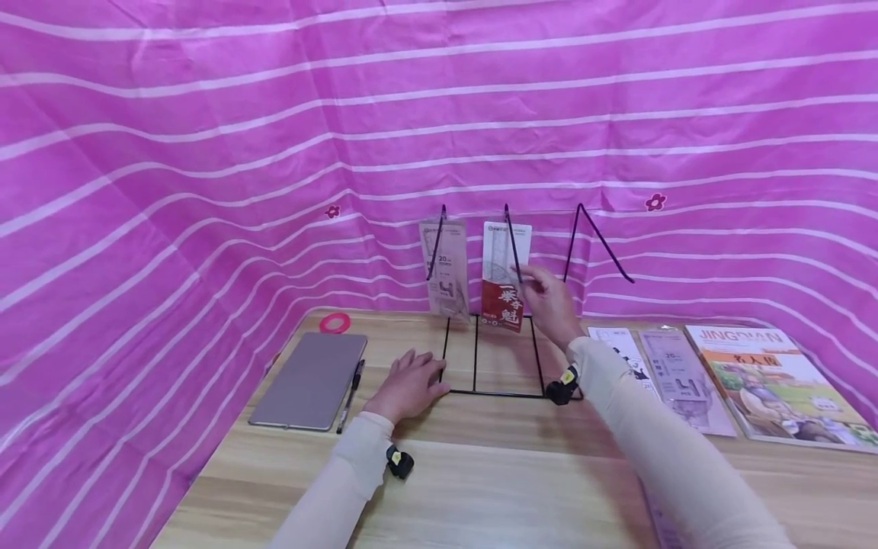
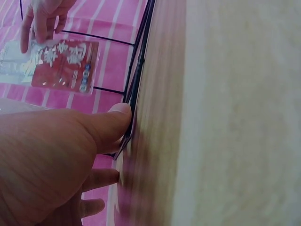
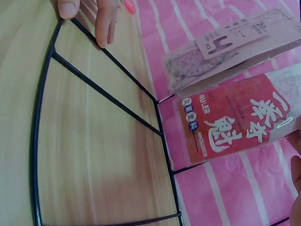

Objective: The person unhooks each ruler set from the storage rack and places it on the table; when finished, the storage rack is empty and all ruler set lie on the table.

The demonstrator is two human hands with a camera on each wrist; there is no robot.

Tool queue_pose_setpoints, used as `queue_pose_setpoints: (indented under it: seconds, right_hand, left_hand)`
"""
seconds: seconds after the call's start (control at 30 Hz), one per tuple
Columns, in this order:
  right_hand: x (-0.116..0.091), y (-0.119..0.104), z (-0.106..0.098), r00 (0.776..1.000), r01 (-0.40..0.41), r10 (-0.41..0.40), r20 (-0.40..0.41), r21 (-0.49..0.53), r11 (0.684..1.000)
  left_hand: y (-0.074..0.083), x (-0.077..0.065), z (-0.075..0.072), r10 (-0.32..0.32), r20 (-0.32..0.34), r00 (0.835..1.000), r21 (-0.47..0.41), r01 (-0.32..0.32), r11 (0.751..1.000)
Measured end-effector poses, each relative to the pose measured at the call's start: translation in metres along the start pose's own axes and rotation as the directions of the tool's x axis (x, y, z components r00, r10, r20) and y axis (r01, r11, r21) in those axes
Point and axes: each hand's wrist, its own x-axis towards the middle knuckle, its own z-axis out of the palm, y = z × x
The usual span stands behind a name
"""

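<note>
A red and white ruler set packet hangs from the middle hook of a black wire rack. My right hand is at its right side, fingertips touching the packet near the hook's tip; in the right wrist view the thumb stays off it. My left hand rests at the rack's front left corner, thumb against the wire and fingers spread toward the tabletop, also seen in the left wrist view. A pale purple packet marked 20 and 4 hangs on the left hook.
At left lie a grey notebook, a black pen and a red ring. At right are a black-and-white printed packet, another purple packet and a picture-covered book. The right hook is bare. Pink striped cloth stands behind.
</note>
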Motion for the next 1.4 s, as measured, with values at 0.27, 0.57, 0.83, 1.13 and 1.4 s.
queue_pose_setpoints:
  seconds: [0.27, 0.57, 0.83, 1.13, 1.4]
  right_hand:
    - [-0.023, -0.014, -0.024, 0.999, 0.006, -0.004, 0.05, -0.039, 0.999]
    - [-0.067, -0.034, -0.044, 0.993, 0.046, -0.039, 0.108, -0.061, 0.997]
    - [-0.113, -0.062, -0.06, 0.985, -0.032, 0.047, 0.168, -0.092, 0.995]
    - [-0.149, -0.076, -0.078, 0.985, 0.1, -0.095, 0.141, -0.031, 0.994]
    - [-0.179, -0.079, -0.102, 0.985, 0.082, -0.073, 0.157, -0.049, 0.995]
  left_hand:
    - [0.002, 0.0, -0.001, -0.008, 0.004, 1.0, 0.012, 0.008, 1.0]
    - [0.002, 0.0, 0.0, -0.012, 0.01, 1.0, 0.009, 0.012, 1.0]
    - [0.001, 0.001, 0.001, -0.006, 0.008, 1.0, 0.019, 0.006, 1.0]
    - [0.001, 0.001, 0.002, -0.003, 0.018, 1.0, 0.022, 0.002, 1.0]
    - [0.0, 0.003, -0.001, -0.01, 0.02, 1.0, 0.026, 0.01, 1.0]
